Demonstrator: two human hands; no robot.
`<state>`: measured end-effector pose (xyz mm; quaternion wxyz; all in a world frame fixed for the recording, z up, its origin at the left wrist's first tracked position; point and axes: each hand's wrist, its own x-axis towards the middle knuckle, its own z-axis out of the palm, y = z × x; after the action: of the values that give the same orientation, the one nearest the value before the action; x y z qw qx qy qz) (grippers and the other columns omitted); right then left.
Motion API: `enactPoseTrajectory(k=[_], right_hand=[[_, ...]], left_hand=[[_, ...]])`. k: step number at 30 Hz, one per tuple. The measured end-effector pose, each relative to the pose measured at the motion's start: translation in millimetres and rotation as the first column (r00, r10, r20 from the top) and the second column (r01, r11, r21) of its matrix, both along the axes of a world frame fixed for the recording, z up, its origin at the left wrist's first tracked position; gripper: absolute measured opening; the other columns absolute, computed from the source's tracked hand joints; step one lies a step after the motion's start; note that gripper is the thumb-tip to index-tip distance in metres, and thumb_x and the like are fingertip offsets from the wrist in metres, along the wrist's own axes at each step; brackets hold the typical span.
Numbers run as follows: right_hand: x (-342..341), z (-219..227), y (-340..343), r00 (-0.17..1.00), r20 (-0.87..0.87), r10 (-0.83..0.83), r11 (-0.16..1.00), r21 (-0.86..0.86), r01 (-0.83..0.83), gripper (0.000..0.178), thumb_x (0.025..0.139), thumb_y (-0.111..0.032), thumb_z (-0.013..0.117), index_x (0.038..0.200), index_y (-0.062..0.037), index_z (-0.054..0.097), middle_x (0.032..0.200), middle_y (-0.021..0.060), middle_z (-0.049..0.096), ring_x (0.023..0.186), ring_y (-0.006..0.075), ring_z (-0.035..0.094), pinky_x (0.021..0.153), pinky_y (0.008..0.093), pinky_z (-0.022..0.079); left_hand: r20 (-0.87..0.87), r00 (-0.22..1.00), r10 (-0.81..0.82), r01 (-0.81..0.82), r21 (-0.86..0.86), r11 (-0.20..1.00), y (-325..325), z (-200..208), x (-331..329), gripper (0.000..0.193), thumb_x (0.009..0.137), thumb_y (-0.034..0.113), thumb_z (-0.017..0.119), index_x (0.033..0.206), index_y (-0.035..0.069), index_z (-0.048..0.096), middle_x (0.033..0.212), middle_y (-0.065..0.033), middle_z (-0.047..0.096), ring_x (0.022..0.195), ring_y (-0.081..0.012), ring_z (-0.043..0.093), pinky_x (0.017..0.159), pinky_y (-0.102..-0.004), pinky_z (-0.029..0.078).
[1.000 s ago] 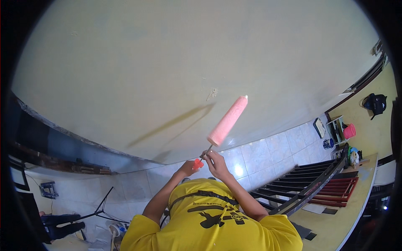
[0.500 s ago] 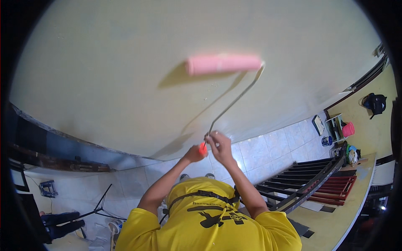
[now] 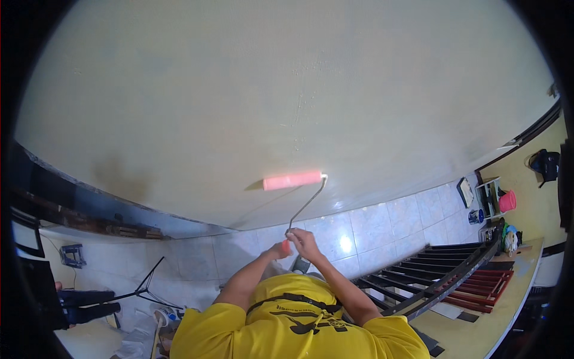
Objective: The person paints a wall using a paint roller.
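A paint roller with a pink sleeve (image 3: 293, 180) lies against the pale wall (image 3: 239, 90), low down and roughly level. From the right end of the sleeve its bent metal rod (image 3: 305, 206) runs down to a red-orange handle (image 3: 287, 246). My left hand (image 3: 277, 251) is closed around that handle. Just above it, my right hand (image 3: 304, 242) has its fingers closed on the rod where it meets the handle. Small wet specks mark the wall above the sleeve.
Pale tiles (image 3: 376, 230) cover the floor below the wall. A black metal railing (image 3: 430, 263) stands at the right, with a pink bucket (image 3: 507, 201), a blue paint can (image 3: 476, 216) and a tray (image 3: 464, 192) beyond. A black tripod (image 3: 143, 290) is at the lower left, near another person's legs (image 3: 89, 305).
The roller has moved down the wall, from the upper middle to near the wall's bottom edge. Both my hands have come down and closer to my body, still gripping it.
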<state>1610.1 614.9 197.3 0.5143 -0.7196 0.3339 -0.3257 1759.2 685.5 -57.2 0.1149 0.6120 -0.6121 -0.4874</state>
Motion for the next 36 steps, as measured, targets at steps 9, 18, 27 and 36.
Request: enactPoseTrajectory(k=[9, 18, 27, 36], right_hand=[[-22.7, 237.7, -60.9, 0.912, 0.213, -0.35, 0.731, -0.546, 0.408, 0.008, 0.077, 0.003, 0.061, 0.085, 0.0019, 0.063, 0.074, 0.0117, 0.063, 0.056, 0.0179, 0.057, 0.052, 0.0263, 0.044], [19.2, -62.6, 65.4, 0.943, -0.004, -0.334, 0.941, 0.057, 0.334, 0.021, 0.089, -0.02, 0.057, 0.086, 0.0002, 0.063, 0.067, 0.017, 0.056, 0.055, 0.023, 0.05, 0.055, 0.0329, 0.042], [9.6, -21.3, 109.8, 0.797, -0.115, -0.593, 0.8, 0.022, 0.599, 0.022, 0.088, -0.02, 0.057, 0.095, -0.0008, 0.064, 0.082, 0.0138, 0.065, 0.069, 0.0241, 0.062, 0.063, 0.031, 0.05], [-72.0, 28.2, 141.5, 0.67, -0.091, -0.737, 0.674, -0.021, 0.738, 0.058, 0.076, -0.024, 0.071, 0.124, -0.0025, 0.047, 0.101, 0.0151, 0.062, 0.088, 0.0235, 0.061, 0.079, 0.0333, 0.049]], left_hand=[[-0.36, 0.889, -0.282, 0.024, -0.58, 0.814, -123.8, 317.5, -69.7, 0.023, 0.078, 0.018, 0.06, 0.097, 0.006, 0.056, 0.085, -0.0176, 0.064, 0.082, -0.0346, 0.061, 0.073, -0.0414, 0.048], [-0.077, 0.983, 0.166, -0.059, 0.726, 0.686, 41.4, -11.4, 4.7, 0.027, 0.075, 0.039, 0.067, 0.076, 0.013, 0.057, 0.061, 0.0003, 0.049, 0.05, -0.0159, 0.045, 0.043, -0.0315, 0.037], [-0.19, 0.587, -0.787, 0.773, -0.157, 0.614, 58.2, -21.1, -1.9, 0.044, 0.086, 0.023, 0.055, 0.124, 0.003, 0.047, 0.125, -0.0187, 0.05, 0.119, -0.0294, 0.044, 0.104, -0.0411, 0.027], [-0.183, 0.769, -0.613, 0.625, 0.013, 0.78, 29.6, 126.5, -70.7, 0.032, 0.08, 0.038, 0.063, 0.084, 0.006, 0.066, 0.081, -0.0108, 0.068, 0.079, -0.0242, 0.065, 0.069, -0.0345, 0.05]])
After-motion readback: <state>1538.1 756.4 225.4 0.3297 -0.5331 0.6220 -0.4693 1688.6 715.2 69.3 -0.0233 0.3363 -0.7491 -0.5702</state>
